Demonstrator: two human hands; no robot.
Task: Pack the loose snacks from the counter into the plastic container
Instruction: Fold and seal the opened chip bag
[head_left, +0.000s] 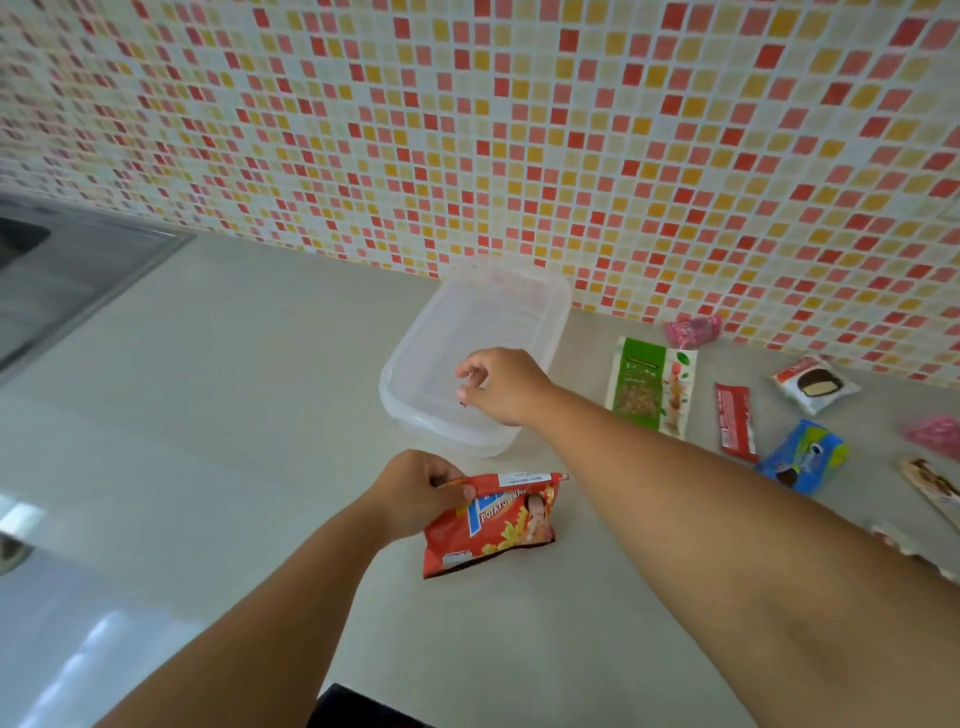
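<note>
A clear plastic container (540, 306) stands open on the grey counter near the tiled wall, with nothing visible inside it. My right hand (501, 384) hovers over its near half, fingers loosely curled and apart, holding nothing. My left hand (421, 493) pinches the top corner of a red potato snack bag (493, 525), which rests on the counter just in front of the container. Loose snacks lie to the right: a green nut packet (649, 387), a red bar (735, 423), a blue cookie pack (802, 457), and a white chocolate-cake wrapper (813, 384).
Two pink wrapped sweets (693, 330) (935, 436) lie near the wall and at the far right edge. More wrappers (930, 488) sit at the right edge, partly hidden by my right arm. A steel sink (78, 280) lies at the far left. The mosaic wall (467, 130) backs the counter.
</note>
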